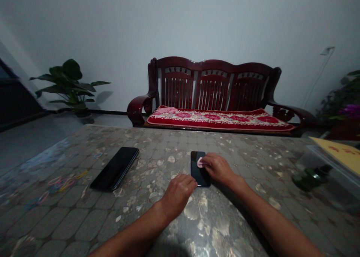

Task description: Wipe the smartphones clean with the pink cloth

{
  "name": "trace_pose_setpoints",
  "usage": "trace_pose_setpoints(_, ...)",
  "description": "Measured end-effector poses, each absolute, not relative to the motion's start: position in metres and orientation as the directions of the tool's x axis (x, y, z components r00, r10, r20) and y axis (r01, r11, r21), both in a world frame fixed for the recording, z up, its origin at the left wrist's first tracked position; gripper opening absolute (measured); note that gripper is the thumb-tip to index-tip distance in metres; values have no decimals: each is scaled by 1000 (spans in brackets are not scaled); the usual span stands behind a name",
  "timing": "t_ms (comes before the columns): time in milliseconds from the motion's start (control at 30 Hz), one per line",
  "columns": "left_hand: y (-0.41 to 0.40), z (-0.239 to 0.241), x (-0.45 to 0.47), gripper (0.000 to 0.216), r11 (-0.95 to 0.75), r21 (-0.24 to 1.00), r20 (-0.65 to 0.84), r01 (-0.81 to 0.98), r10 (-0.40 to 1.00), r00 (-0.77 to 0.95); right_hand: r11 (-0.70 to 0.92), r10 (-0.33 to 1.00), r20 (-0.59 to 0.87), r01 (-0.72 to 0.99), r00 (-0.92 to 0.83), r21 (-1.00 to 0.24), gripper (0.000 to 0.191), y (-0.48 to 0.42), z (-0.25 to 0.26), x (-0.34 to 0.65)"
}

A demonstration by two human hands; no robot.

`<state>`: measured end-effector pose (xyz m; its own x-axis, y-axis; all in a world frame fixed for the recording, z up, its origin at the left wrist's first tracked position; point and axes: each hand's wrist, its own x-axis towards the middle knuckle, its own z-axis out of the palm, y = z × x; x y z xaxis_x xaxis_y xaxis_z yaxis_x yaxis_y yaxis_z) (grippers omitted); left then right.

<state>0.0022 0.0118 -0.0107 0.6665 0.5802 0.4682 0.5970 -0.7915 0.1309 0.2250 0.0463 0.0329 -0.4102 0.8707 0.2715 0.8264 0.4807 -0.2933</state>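
Note:
A dark smartphone (201, 177) lies flat on the patterned tabletop in front of me, screen side up. My right hand (218, 168) comes in from the right and pinches a small pink cloth (200, 162), which touches the upper part of the screen. At the phone's lower left edge, my left hand (179, 192) has its fingers closed together, with the fingertips holding the corner. Its thumb is hard to make out. To the left rests a larger black tablet-like device (116, 169), apart from both hands.
Several coloured rubber bands (66, 184) lie at the left of the table (152, 227). At the right are a green bottle (309, 179) and a clear plastic box (344, 191) with a yellow sheet (339, 152) on top. A wooden bench (215, 67) stands behind the table.

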Motion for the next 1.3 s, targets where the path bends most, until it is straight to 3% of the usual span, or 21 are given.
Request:
trace_pose_setpoints(333,11,-10,3,13,-789,131,455,601,586,670,558,829,173,762,-532,-329,25,20,43,224)
trace_pose_setpoints(533,12,-12,3,19,-790,132,483,599,579,657,482,875,217,815,-432,-320,26,39,40,224)
trace_pose_setpoints(867,12,-13,2,13,-784,144,464,603,592,659,524,850,150,783,-505,-334,20,15,43,224)
trace_pose_setpoints(1100,12,-11,2,14,-779,128,481,614,590,649,445,895,172,827,-411,-344,22,32,40,221)
trace_pose_setpoints(1300,12,-11,2,12,-771,118,448,626,604,659,470,873,57,804,-484,-366,21,15,49,223)
